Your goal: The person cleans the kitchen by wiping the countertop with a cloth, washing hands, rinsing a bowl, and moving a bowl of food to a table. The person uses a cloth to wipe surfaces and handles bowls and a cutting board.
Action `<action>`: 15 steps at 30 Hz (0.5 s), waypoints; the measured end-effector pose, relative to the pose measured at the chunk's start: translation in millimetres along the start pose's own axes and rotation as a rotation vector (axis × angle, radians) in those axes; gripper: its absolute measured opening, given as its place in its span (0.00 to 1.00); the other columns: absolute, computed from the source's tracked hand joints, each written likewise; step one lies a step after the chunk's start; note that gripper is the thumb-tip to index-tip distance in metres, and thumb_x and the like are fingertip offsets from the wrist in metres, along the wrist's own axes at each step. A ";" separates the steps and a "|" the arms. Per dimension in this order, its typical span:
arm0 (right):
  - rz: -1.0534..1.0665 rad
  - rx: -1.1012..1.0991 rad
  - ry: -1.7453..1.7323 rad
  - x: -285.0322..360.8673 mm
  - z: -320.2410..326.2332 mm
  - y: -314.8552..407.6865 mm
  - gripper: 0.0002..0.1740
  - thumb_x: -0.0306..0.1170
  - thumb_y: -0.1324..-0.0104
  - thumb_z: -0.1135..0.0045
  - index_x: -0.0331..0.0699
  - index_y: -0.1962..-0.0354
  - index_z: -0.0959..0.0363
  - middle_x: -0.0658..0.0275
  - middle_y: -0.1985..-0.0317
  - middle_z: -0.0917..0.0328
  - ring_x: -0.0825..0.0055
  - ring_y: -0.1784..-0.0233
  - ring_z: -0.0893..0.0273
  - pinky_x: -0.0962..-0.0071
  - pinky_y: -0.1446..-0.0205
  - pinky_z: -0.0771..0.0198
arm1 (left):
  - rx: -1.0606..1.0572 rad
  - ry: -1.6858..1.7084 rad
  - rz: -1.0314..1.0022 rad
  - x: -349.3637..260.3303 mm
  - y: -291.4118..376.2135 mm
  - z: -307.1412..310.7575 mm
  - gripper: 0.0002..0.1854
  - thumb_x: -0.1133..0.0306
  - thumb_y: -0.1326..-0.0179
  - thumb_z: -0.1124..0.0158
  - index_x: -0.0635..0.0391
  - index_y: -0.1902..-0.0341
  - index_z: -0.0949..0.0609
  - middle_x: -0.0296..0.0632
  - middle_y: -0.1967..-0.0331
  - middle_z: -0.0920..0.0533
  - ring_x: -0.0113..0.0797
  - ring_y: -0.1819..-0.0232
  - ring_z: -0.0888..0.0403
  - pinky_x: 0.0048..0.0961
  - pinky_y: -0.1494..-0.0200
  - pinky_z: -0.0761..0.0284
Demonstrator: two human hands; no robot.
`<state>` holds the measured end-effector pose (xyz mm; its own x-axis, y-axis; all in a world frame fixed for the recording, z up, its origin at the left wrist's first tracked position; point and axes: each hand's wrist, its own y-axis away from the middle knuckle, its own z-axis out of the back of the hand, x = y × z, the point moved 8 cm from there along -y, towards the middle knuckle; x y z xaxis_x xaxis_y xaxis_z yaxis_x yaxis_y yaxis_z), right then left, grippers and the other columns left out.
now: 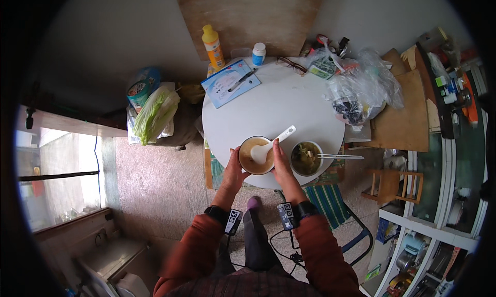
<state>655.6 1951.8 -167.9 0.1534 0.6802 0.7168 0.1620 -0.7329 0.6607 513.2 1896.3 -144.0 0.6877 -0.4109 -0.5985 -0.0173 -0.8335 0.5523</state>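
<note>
Between my left hand (233, 171) and my right hand (283, 167) is a round bowl of light brown liquid (248, 157), held at the near edge of the white table (271, 107). A white spoon (285, 133) rests in it, its handle pointing up and right past my right thumb. Just right of my right hand, a bowl of soup with greens (304, 165) stands on the table. A pair of metal chopsticks (348, 156) lies over its right rim and sticks out to the right.
Along the table's far side are a yellow bottle (212, 47), a blue booklet (223, 89) with a pen (242, 80), a white-capped bottle (259, 55) and eyeglasses (294, 65). Plastic bags (360, 88) crowd the right. A striped folding chair (327, 206) stands below; cabbage (155, 113) lies at left.
</note>
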 end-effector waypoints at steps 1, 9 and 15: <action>0.030 -0.007 0.007 2.2 -0.7 -1.2 0.42 0.66 0.34 0.59 0.39 0.40 0.36 0.62 0.45 0.31 0.74 0.41 0.36 0.72 0.40 0.39 | -0.001 -0.004 -0.005 -0.4 -1.2 -0.4 0.35 0.37 0.30 0.70 0.48 0.30 0.40 0.38 0.31 0.37 0.38 0.29 0.41 0.57 0.37 0.37; 0.076 -0.104 0.006 17.8 -0.4 -18.1 0.40 0.64 0.32 0.60 0.36 0.44 0.32 0.62 0.50 0.28 0.75 0.44 0.35 0.73 0.39 0.41 | 0.008 -0.046 -0.006 -12.5 -21.9 -9.5 0.35 0.37 0.29 0.69 0.49 0.30 0.40 0.39 0.32 0.37 0.39 0.29 0.41 0.56 0.36 0.36; 0.030 -0.052 0.017 25.6 -5.8 -20.0 0.41 0.65 0.34 0.57 0.38 0.41 0.36 0.61 0.45 0.30 0.72 0.41 0.34 0.68 0.39 0.38 | 0.021 -0.059 -0.029 -12.7 -25.5 -11.1 0.35 0.37 0.30 0.67 0.49 0.31 0.39 0.40 0.32 0.37 0.40 0.30 0.41 0.57 0.37 0.35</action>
<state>650.6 1983.8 -161.5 0.1409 0.6581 0.7396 0.1063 -0.7528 0.6496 513.0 1926.9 -144.0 0.6440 -0.4074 -0.6475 -0.0139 -0.8525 0.5226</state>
